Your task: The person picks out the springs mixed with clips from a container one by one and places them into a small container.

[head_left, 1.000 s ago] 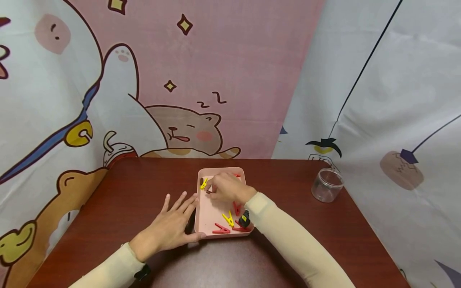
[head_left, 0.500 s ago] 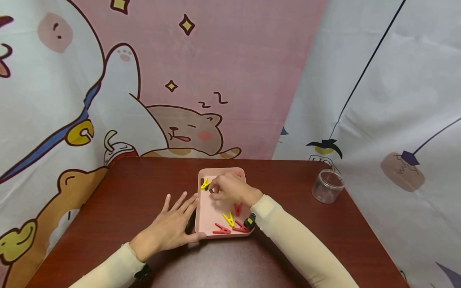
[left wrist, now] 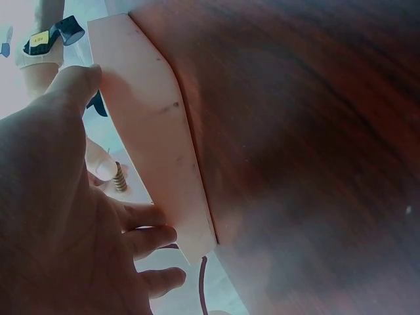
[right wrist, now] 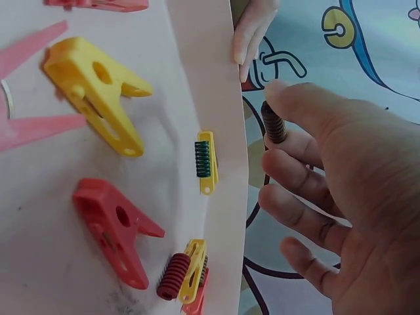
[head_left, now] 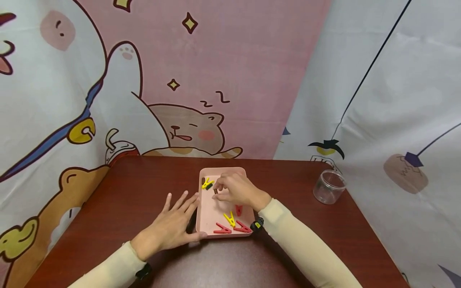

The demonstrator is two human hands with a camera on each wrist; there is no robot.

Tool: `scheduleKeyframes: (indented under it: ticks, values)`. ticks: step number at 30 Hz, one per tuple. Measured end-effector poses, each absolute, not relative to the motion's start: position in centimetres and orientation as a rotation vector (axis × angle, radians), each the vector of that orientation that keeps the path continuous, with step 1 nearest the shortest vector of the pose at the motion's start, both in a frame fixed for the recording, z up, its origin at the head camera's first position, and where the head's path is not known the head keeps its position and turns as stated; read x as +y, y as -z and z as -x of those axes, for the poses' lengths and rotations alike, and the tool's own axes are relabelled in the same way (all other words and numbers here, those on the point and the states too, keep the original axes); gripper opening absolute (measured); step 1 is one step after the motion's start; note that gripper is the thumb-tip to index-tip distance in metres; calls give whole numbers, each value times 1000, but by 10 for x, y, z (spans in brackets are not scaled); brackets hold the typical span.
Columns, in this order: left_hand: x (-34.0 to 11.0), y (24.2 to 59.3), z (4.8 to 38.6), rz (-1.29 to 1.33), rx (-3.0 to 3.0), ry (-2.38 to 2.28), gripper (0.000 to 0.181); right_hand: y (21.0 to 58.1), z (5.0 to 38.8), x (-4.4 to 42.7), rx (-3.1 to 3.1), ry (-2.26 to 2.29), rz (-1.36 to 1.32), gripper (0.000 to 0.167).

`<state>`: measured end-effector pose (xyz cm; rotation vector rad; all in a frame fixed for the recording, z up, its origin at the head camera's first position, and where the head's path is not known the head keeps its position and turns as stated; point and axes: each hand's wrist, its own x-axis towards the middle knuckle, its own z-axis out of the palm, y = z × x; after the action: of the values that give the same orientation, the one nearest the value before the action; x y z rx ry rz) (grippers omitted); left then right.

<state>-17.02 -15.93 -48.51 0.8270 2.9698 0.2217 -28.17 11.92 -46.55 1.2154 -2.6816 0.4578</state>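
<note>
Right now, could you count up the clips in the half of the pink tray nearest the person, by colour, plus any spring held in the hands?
Red clips: 3
Yellow clip: 1
Spring held in the right hand: 1
Total: 5

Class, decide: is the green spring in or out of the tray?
In: the right wrist view shows the green spring inside the tray's wall.
</note>
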Motion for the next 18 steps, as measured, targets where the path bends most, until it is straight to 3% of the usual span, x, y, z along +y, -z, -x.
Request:
scheduleKeyframes:
  ticks: [18]
  values:
    - [-159, 488, 172, -814, 2967, -219, 117, 468, 272, 138, -2592, -431, -1176, 27]
